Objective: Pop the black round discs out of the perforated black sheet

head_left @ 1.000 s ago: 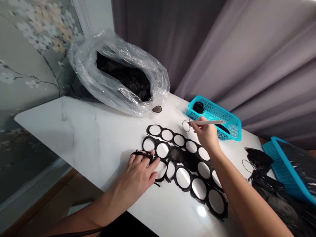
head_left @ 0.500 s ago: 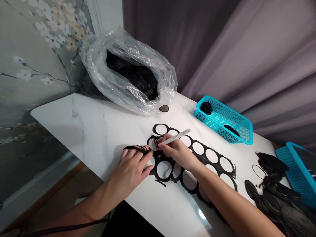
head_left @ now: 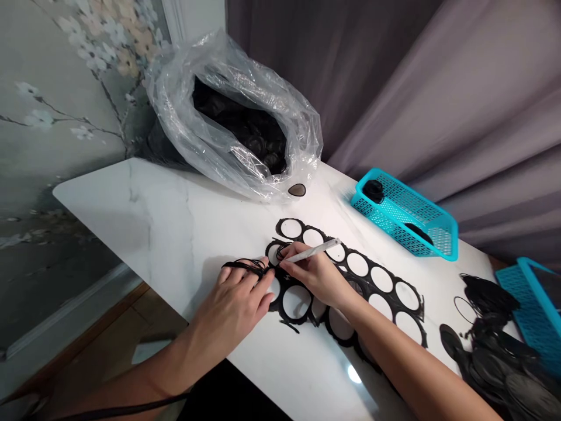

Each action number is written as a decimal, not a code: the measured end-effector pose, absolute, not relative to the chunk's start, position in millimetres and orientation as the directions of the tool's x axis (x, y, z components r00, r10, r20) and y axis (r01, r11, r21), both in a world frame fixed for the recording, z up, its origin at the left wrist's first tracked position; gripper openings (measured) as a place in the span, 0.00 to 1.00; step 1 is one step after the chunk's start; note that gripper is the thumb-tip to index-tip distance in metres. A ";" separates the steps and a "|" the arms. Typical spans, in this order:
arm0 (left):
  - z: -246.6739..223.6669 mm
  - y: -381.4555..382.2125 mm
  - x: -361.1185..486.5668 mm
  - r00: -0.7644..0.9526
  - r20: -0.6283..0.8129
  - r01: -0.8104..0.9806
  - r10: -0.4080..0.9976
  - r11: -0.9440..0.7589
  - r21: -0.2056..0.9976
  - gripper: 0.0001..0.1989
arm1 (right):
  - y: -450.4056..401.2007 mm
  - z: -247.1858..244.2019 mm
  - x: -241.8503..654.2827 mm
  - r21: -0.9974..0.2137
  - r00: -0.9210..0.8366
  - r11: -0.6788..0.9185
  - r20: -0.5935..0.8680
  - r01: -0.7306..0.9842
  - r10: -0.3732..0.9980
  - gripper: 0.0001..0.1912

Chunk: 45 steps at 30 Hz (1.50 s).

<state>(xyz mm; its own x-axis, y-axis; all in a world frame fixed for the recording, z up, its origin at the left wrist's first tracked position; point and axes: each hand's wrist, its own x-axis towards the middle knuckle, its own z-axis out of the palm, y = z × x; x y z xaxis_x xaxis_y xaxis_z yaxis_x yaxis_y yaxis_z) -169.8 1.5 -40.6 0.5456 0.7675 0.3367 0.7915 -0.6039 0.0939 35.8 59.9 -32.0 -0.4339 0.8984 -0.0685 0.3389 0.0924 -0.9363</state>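
Note:
My right hand [head_left: 313,272] pinches a slim white pen-shaped tool [head_left: 318,250]; its tip is down among the fingers and cannot be made out. Thin black rings [head_left: 280,251] show beside these fingertips. Under both hands lies a black rubbery sheet [head_left: 312,316] with rows of round holes, through which the white tabletop shows. My left hand [head_left: 243,298] rests flat at the sheet's left end, fingers stretched out. Several thin black loops [head_left: 248,266] lie across its fingers. The two hands' fingertips are close together.
A clear plastic bag [head_left: 175,117] of black pieces stands at the back of the white table [head_left: 166,222]. One dark drop-shaped piece [head_left: 297,190] lies by it. Two blue baskets [head_left: 449,234] and a heap of black discs [head_left: 491,362] are on the right.
The view has shifted slightly, so most things appear a little further right. The tool is tilted flatter, and more black loops show between the two hands' fingertips.

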 end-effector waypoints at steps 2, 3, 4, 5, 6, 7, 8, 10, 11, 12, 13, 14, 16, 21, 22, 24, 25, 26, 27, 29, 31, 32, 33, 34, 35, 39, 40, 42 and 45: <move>-40.1 0.8 -170.1 0.544 0.340 0.791 0.767 -0.604 0.095 0.16 | 60.7 -32.4 36.3 -0.938 -0.431 0.084 -0.075 0.338 0.899 0.06; -40.0 0.4 -170.3 0.546 0.340 0.790 0.765 -0.606 0.094 0.16 | 61.0 -32.5 36.4 -0.935 -0.429 0.085 -0.076 0.344 0.900 0.06; -40.0 0.1 -170.4 0.547 0.341 0.791 0.765 -0.606 0.090 0.16 | 61.1 -32.5 36.1 -0.930 -0.426 0.093 -0.072 0.356 0.902 0.06; -40.1 -0.1 -170.4 0.548 0.339 0.791 0.764 -0.605 0.085 0.16 | 60.6 -32.3 35.4 -0.922 -0.424 0.108 -0.065 0.372 0.903 0.06; -40.4 -0.4 -170.4 0.550 0.340 0.791 0.763 -0.606 0.080 0.16 | 59.4 -32.0 34.1 -0.911 -0.425 0.133 -0.050 0.391 0.904 0.06; -40.8 -0.6 -170.3 0.552 0.341 0.791 0.761 -0.607 0.074 0.16 | 57.2 -31.5 32.3 -0.894 -0.424 0.170 -0.025 0.415 0.905 0.06; -41.3 -0.7 -170.2 0.555 0.341 0.790 0.758 -0.609 0.068 0.17 | 54.2 -30.8 29.9 -0.868 -0.424 0.217 0.008 0.446 0.906 0.06; -42.0 -0.7 -169.6 0.561 0.347 0.786 0.752 -0.615 0.062 0.16 | 47.2 -28.5 25.1 -0.786 -0.451 0.346 0.097 0.512 0.887 0.07; -42.1 -0.5 -169.2 0.562 0.354 0.783 0.747 -0.619 0.063 0.16 | 44.5 -27.0 23.6 -0.728 -0.496 0.426 0.137 0.537 0.858 0.08; -41.9 -0.2 -168.7 0.561 0.361 0.781 0.745 -0.621 0.067 0.15 | 43.6 -25.5 23.7 -0.663 -0.551 0.506 0.165 0.552 0.818 0.08; -41.6 0.3 -168.2 0.558 0.367 0.781 0.744 -0.621 0.073 0.14 | 45.1 -24.1 26.0 -0.600 -0.596 0.569 0.182 0.563 0.782 0.08; -41.2 0.8 -167.6 0.554 0.374 0.780 0.744 -0.620 0.079 0.13 | 49.4 -22.9 30.9 -0.542 -0.611 0.607 0.203 0.580 0.765 0.08; -40.3 1.8 -166.4 0.547 0.375 0.783 0.748 -0.616 0.086 0.14 | 65.7 -21.5 48.7 -0.465 -0.488 0.566 0.289 0.680 0.824 0.08; -40.7 3.1 -166.9 0.523 0.373 0.804 0.766 -0.589 0.083 0.14 | 106.5 -22.4 98.9 -0.629 0.142 0.133 0.368 0.766 0.919 0.09; -40.5 2.6 -168.1 0.516 0.379 0.808 0.769 -0.584 0.085 0.14 | 107.0 -22.7 101.4 -0.711 0.175 0.091 0.291 0.698 0.941 0.11; -39.0 -0.3 -171.6 0.501 0.408 0.810 0.763 -0.580 0.090 0.15 | 99.2 -22.9 96.0 -0.863 0.143 0.036 0.124 0.504 0.982 0.13; -37.7 -3.1 -173.8 0.493 0.433 0.808 0.755 -0.581 0.092 0.15 | 92.3 -22.6 89.2 -0.920 0.095 0.014 0.056 0.392 0.994 0.14; -36.1 -6.8 -176.0 0.488 0.458 0.803 0.743 -0.588 0.096 0.15 | 84.3 -22.0 80.8 -0.959 0.038 -0.005 0.006 0.284 0.999 0.14; -34.5 -11.2 -178.2 0.487 0.479 0.796 0.730 -0.597 0.101 0.14 | 76.1 -21.2 71.5 -0.983 -0.023 -0.030 -0.035 0.184 0.999 0.14; -32.2 -21.6 -181.9 0.487 0.502 0.782 0.714 -0.613 0.113 0.12 | 60.4 -19.1 53.4 -0.994 -0.153 -0.108 -0.108 0.010 0.982 0.13; -32.2 -31.9 -184.3 0.491 0.507 0.773 0.709 -0.623 0.123 0.10 | 47.3 -17.5 38.9 -0.975 -0.276 -0.207 -0.178 -0.078 0.945 0.12; -33.2 -36.4 -185.2 0.492 0.502 0.771 0.711 -0.624 0.127 0.10 | 41.6 -17.2 33.3 -0.968 -0.328 -0.238 -0.202 -0.074 0.923 0.11; -34.7 -40.3 -185.9 0.492 0.499 0.770 0.713 -0.624 0.132 0.10 | 36.5 -17.3 28.7 -0.968 -0.373 -0.246 -0.215 -0.039 0.903 0.11; -36.6 -43.6 -186.7 0.490 0.496 0.771 0.717 -0.622 0.139 0.11 | 31.8 -17.9 25.1 -0.974 -0.410 -0.225 -0.214 0.023 0.887 0.10; -38.5 -46.1 -187.4 0.487 0.492 0.771 0.722 -0.620 0.146 0.11 | 27.6 -18.7 22.3 -0.979 -0.441 -0.176 -0.201 0.099 0.874 0.09; -44.1 -51.2 -190.6 0.478 0.474 0.781 0.739 -0.605 0.155 0.12 | 14.6 -22.5 14.7 -0.943 -0.486 0.057 -0.117 0.327 0.866 0.06; -44.5 -51.6 -191.2 0.480 0.470 0.783 0.741 -0.603 0.153 0.13 | 12.3 -23.1 13.3 -0.934 -0.480 0.081 -0.103 0.348 0.871 0.06; -44.2 -51.9 -191.9 0.484 0.463 0.782 0.742 -0.605 0.151 0.13 | 8.9 -23.7 10.9 -0.924 -0.464 0.102 -0.088 0.369 0.881 0.06; -42.8 -51.5 -191.9 0.489 0.442 0.783 0.752 -0.602 0.157 0.14 | 7.2 -23.6 8.9 -0.911 -0.453 0.135 -0.061 0.388 0.890 0.05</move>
